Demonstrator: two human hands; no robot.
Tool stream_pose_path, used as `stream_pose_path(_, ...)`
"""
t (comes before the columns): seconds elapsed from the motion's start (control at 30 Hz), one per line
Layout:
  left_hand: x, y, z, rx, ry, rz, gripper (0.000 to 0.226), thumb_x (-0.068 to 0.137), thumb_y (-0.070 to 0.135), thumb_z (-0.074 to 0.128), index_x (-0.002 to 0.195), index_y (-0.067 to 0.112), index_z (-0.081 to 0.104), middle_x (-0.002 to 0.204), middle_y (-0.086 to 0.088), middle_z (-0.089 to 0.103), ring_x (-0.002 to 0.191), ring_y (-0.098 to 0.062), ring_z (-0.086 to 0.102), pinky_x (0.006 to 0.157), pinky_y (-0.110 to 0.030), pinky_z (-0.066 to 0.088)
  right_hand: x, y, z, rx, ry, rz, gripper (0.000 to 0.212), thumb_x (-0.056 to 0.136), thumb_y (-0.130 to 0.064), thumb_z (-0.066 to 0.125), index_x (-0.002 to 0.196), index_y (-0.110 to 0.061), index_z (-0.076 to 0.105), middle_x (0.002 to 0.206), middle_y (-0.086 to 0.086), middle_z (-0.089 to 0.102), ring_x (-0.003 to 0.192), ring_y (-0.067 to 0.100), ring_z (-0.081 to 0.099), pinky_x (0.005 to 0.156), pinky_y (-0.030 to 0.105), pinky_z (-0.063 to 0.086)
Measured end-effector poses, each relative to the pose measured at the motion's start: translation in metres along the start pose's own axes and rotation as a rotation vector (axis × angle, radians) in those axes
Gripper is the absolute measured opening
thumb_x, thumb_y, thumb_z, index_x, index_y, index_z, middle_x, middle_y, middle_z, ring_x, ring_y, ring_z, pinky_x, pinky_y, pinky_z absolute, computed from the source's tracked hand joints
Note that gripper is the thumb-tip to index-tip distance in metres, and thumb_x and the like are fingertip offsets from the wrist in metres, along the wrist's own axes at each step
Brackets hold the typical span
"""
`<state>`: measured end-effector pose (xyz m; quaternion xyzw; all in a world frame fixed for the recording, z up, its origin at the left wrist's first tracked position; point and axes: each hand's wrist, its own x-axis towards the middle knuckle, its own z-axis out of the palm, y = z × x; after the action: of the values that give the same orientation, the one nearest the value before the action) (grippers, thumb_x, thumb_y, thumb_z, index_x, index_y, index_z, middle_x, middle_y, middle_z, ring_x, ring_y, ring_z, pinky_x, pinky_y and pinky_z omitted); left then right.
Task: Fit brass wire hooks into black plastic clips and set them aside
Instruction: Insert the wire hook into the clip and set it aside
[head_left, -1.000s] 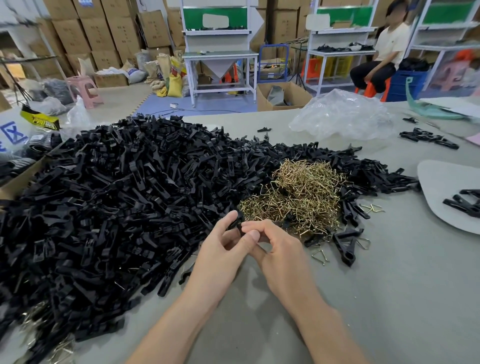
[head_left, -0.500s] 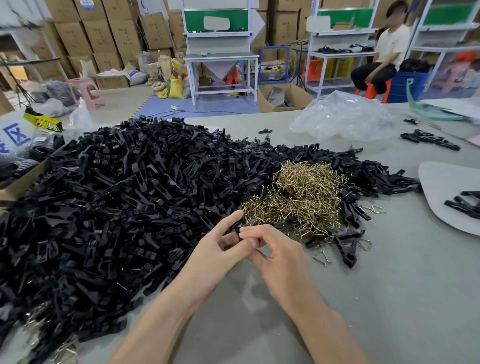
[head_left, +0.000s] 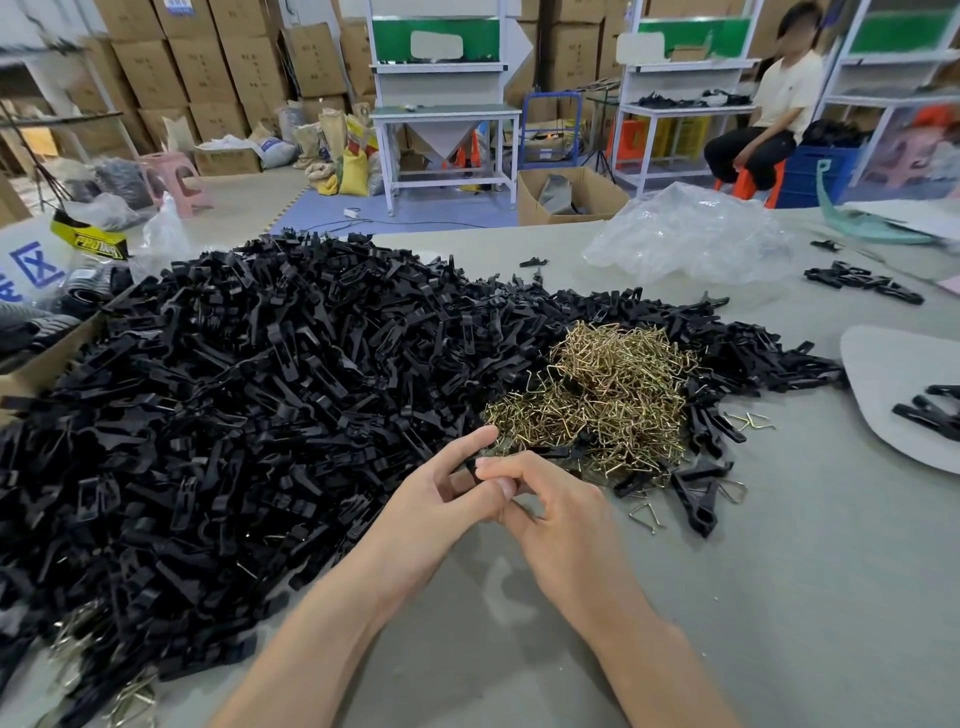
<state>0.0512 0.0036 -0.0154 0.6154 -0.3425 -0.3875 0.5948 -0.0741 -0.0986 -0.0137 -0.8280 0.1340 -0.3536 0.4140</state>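
A huge heap of black plastic clips (head_left: 249, 415) covers the left and middle of the grey table (head_left: 779, 571). A tangle of brass wire hooks (head_left: 602, 400) lies on the heap's right side. Just in front of the brass pile my left hand (head_left: 441, 499) and my right hand (head_left: 556, 514) meet, fingertips together. Between them they pinch one black clip (head_left: 471, 467), mostly hidden by the fingers; only a dark sliver shows. Whether a hook sits in it is hidden. Loose hooks (head_left: 647, 517) and two clips (head_left: 696, 493) lie right of my right hand.
A crumpled clear plastic bag (head_left: 691, 239) lies at the back right. A small row of clips (head_left: 862, 280) and a grey pad (head_left: 904, 395) holding a few clips sit at the right edge. A cardboard box (head_left: 31, 374) stands left. A person sits far behind on a stool.
Both hands stay joined at the same spot before the brass pile; the fingers have shifted slightly around the clip. Nothing else on the table has moved.
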Motion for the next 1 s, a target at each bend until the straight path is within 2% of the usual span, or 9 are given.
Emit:
stream_pose_path(0.1, -0.0007, 0.001, 0.0009, 0.002, 0.013, -0.002, 0.064, 0.076, 0.052, 0.082, 0.133, 0.052, 0.053, 0.121, -0.002, 0.072, 0.122, -0.017, 0.062, 0.115, -0.045, 0.033, 0.0005, 0.0002, 0.0007, -0.045, 0.011, -0.004, 0.026, 0.086, -0.014, 0.079, 0.107, -0.026, 0.071, 0.109, -0.017, 0.072, 0.1, -0.003, 0.066, 0.083, 0.013, 0.049)
stream_pose_path(0.33, -0.0003, 0.0025, 0.0019, -0.009, 0.034, -0.004, 0.061, 0.075, 0.045, 0.084, 0.129, 0.052, 0.056, 0.117, -0.001, 0.073, 0.119, -0.015, 0.064, 0.115, -0.043, 0.034, 0.0008, 0.0018, 0.0014, -0.051, 0.008, 0.025, 0.026, 0.087, -0.017, 0.078, 0.107, -0.031, 0.069, 0.108, -0.016, 0.072, 0.1, 0.0, 0.067, 0.082, 0.024, 0.052)
stream_pose_path(0.57, -0.0001, 0.0038, 0.0024, -0.01, 0.036, 0.007, 0.062, 0.078, 0.035, 0.08, 0.132, 0.049, 0.054, 0.117, -0.003, 0.073, 0.118, -0.017, 0.065, 0.116, -0.044, 0.033, 0.0009, 0.0008, -0.0004, -0.014, 0.005, -0.005, 0.022, 0.086, -0.012, 0.078, 0.104, -0.022, 0.071, 0.108, -0.027, 0.067, 0.105, -0.005, 0.065, 0.085, 0.016, 0.052)
stream_pose_path(0.7, -0.0015, 0.0057, 0.0039, 0.023, 0.045, 0.009, 0.064, 0.078, 0.039, 0.08, 0.134, 0.05, 0.052, 0.115, -0.001, 0.074, 0.116, -0.014, 0.066, 0.116, -0.042, 0.034, 0.0011, 0.0001, -0.0008, -0.028, 0.015, -0.008, 0.022, 0.085, -0.011, 0.079, 0.104, -0.02, 0.072, 0.108, -0.026, 0.067, 0.106, -0.008, 0.064, 0.086, 0.007, 0.046)
stream_pose_path(0.9, -0.0008, 0.0039, 0.0066, 0.07, 0.095, 0.038, 0.066, 0.073, 0.051, 0.079, 0.133, 0.051, 0.053, 0.114, 0.0, 0.074, 0.118, -0.014, 0.064, 0.115, -0.043, 0.036, 0.002, 0.0014, 0.0004, -0.046, 0.016, 0.019, 0.025, 0.088, -0.016, 0.076, 0.107, -0.032, 0.069, 0.108, -0.02, 0.07, 0.099, -0.003, 0.065, 0.082, 0.01, 0.047)
stream_pose_path(1.0, -0.0031, 0.0034, 0.0066, 0.033, 0.096, 0.059, 0.071, 0.075, 0.058, 0.077, 0.139, 0.041, 0.05, 0.113, -0.007, 0.073, 0.118, -0.024, 0.064, 0.112, -0.046, 0.042, 0.007, 0.0025, -0.0027, 0.154, 0.03, 0.142, 0.024, 0.092, -0.013, 0.071, 0.106, -0.032, 0.069, 0.101, -0.018, 0.073, 0.096, -0.001, 0.068, 0.082, 0.011, 0.049)
